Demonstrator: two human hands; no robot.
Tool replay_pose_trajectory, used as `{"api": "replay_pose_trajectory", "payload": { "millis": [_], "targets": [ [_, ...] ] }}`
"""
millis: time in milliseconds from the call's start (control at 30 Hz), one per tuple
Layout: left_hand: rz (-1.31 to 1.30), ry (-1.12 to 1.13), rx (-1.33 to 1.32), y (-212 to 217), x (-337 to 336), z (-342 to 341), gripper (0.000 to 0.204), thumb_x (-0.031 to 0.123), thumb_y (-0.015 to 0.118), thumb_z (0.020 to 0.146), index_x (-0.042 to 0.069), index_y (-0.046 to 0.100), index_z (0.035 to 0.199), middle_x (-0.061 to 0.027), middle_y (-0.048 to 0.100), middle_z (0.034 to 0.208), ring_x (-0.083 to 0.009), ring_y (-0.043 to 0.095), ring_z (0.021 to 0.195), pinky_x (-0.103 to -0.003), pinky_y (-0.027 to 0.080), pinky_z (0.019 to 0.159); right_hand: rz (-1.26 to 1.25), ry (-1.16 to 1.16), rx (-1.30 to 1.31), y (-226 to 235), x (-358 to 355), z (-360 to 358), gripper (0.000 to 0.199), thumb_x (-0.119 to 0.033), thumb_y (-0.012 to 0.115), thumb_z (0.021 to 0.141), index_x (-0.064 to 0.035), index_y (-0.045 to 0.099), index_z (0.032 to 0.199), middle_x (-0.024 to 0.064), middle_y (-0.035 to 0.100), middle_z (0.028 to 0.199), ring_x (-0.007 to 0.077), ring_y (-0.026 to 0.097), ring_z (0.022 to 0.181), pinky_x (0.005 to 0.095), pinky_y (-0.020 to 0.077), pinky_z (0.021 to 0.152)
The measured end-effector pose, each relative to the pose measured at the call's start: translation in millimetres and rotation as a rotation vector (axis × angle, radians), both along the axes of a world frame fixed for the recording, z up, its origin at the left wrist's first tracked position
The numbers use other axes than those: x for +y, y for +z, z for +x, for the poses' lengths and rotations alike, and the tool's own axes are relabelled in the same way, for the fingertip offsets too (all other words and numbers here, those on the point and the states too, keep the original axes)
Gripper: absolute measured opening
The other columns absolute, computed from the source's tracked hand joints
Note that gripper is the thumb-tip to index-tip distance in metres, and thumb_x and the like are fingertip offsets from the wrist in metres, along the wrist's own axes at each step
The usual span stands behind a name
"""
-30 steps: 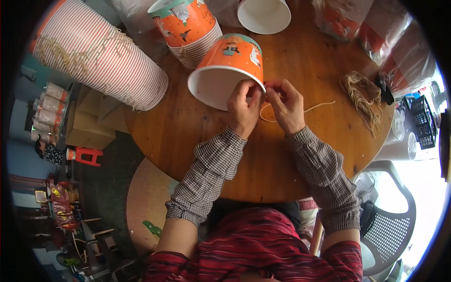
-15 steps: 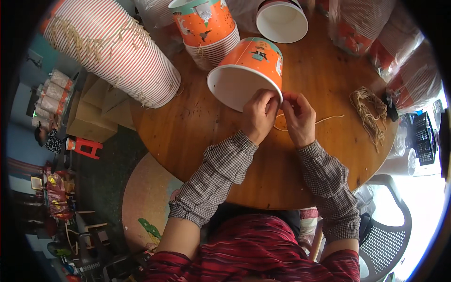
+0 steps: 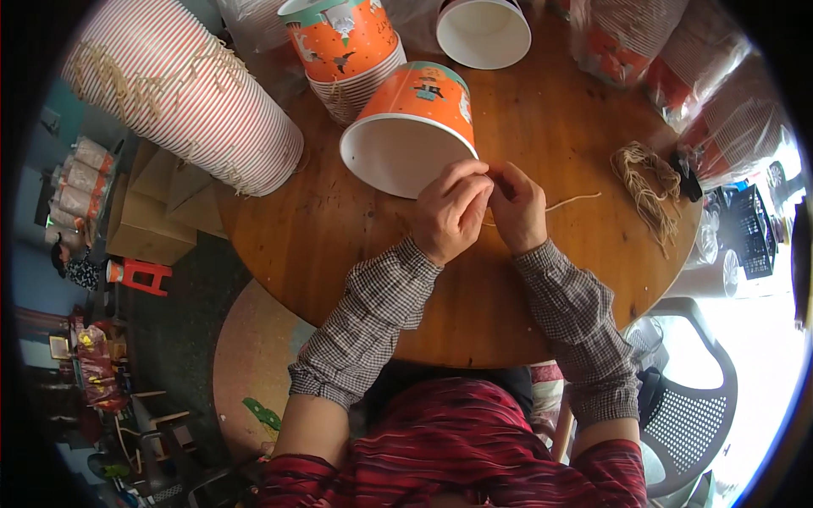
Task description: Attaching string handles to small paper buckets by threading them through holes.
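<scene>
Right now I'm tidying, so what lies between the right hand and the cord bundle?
In the head view, one cord strand extends beyond the right hand toward the cord bundle, then bare tabletop.

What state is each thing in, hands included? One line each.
Orange tub, tilted, mouth facing the camera.
Left hand, fingers bent, by the orange tub.
Right hand, fingers bent, grip hidden.
Cord strand, partly hidden.
Cord bundle, loosely bunched.
Tall tub stack, nested, cord along its side.
Short tub stack, nested.
Far tub, mouth facing the camera.
Bagged tubs, in clear plastic.

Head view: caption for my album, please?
Left hand and right hand meet by an orange tub, string on a wooden table.
</scene>
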State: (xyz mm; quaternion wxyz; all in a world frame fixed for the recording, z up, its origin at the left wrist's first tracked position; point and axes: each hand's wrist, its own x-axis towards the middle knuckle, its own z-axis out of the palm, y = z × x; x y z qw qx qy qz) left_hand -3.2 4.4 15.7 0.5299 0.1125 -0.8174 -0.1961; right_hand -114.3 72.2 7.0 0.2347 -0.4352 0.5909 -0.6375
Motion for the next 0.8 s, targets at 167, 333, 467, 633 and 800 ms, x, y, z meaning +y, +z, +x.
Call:
{"api": "replay_pose_trajectory", "payload": {
  "millis": [167,333,467,633,800],
  "targets": [
    [0.127,-0.075,0.034,5.6,-1.8,0.7,0.008,0.001,0.063,0.086,0.001,0.063,0.094,-0.0121,0.065,0.093,-0.0255,0.065,0.085,-0.032,0.053,0.072,-0.049,0.049,0.223,0.0,-0.5,-5.6,0.015,0.003,0.06,0.082,0.0014,0.063,0.097,0.0085,0.058,0.08,0.0151,0.059,0.068,0.0266,0.0477,0.062],
    [0.227,0.004,0.1,-3.8,-17.3,4.7,0.011,0.002,0.063,0.087,0.001,0.063,0.098,-0.011,0.066,0.09,-0.0206,0.066,0.08,-0.029,0.053,0.069,-0.024,0.163,0.179,2.8,-1.9,-1.0,0.017,-0.001,0.064,0.081,0.0006,0.063,0.098,0.0137,0.061,0.086,0.0254,0.064,0.073,0.0324,0.0516,0.064],
    [0.395,0.016,0.124,-2.8,-22.8,5.7,0.017,-0.002,0.063,0.086,0.0,0.063,0.102,-0.01,0.068,0.089,-0.0173,0.068,0.078,-0.026,0.054,0.07,0.004,0.067,0.268,8.6,0.7,-5.3,0.013,-0.003,0.063,0.082,-0.0002,0.063,0.095,0.0135,0.062,0.087,0.0282,0.064,0.073,0.034,0.0515,0.064],
    [0.377,0.025,0.087,-3.2,-24.1,5.7,0.013,-0.005,0.063,0.084,0.0,0.064,0.097,-0.0098,0.067,0.087,-0.0181,0.067,0.077,-0.027,0.054,0.068,-0.042,-0.015,0.515,13.4,5.5,-8.0,0.009,-0.008,0.064,0.082,-0.0033,0.062,0.09,0.011,0.06,0.085,0.0308,0.061,0.07,0.0371,0.0519,0.061],
    [0.054,0.102,-0.067,7.8,-15.5,2.3,0.01,-0.003,0.063,0.081,0.001,0.063,0.09,-0.0096,0.063,0.083,-0.0218,0.065,0.074,-0.03,0.051,0.063,-0.182,-0.061,0.693,21.0,8.4,-8.0,0.01,-0.008,0.067,0.081,-0.0058,0.063,0.09,0.0081,0.058,0.087,0.0267,0.061,0.069,0.0347,0.0525,0.058]
  ]
}}
